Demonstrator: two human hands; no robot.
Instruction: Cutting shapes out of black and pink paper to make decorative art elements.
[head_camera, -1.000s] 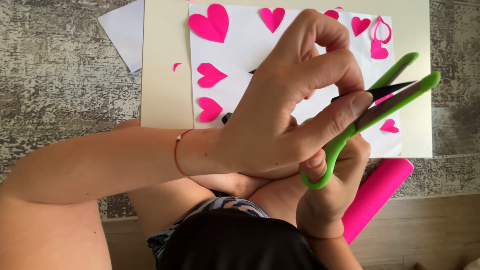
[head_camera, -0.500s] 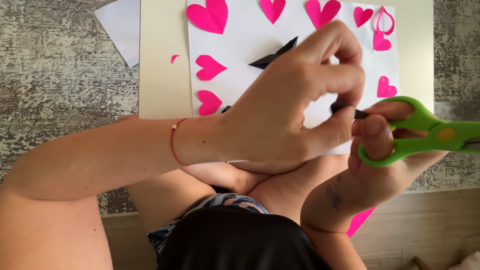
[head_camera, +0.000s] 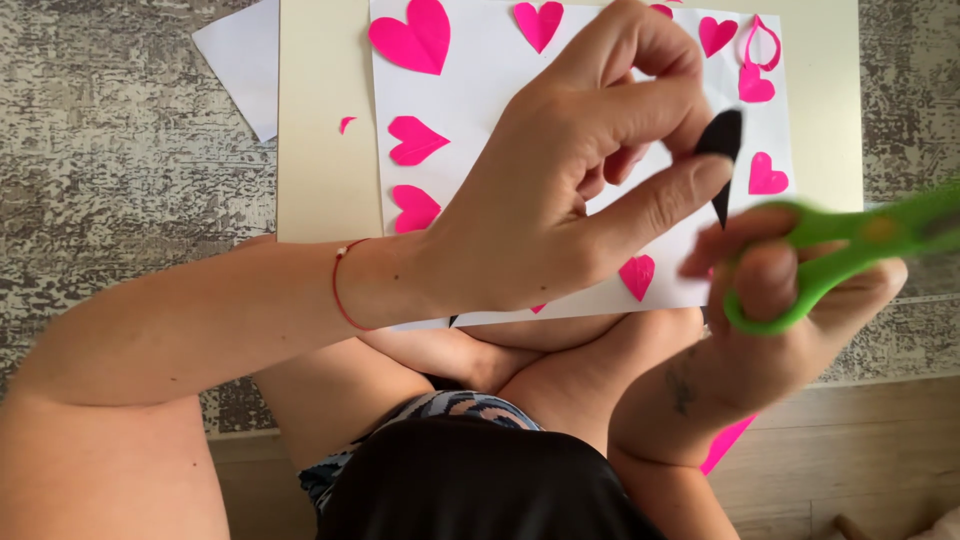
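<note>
- Black paper piece (head_camera: 720, 140), small and pointed at its lower end, sits pinched in the fingertips of the left hand (head_camera: 570, 190), held above the white sheet (head_camera: 500, 90).
- Left hand is curled, thumb and fingers closed on the black piece.
- Right hand (head_camera: 780, 330) grips green scissors (head_camera: 850, 240), fingers through the loop, blurred, just beside the black piece.
- Pink paper hearts (head_camera: 412, 35) lie scattered over the white sheet, which rests on a cream board (head_camera: 320, 150) on the grey tabletop (head_camera: 120, 170).
</note>
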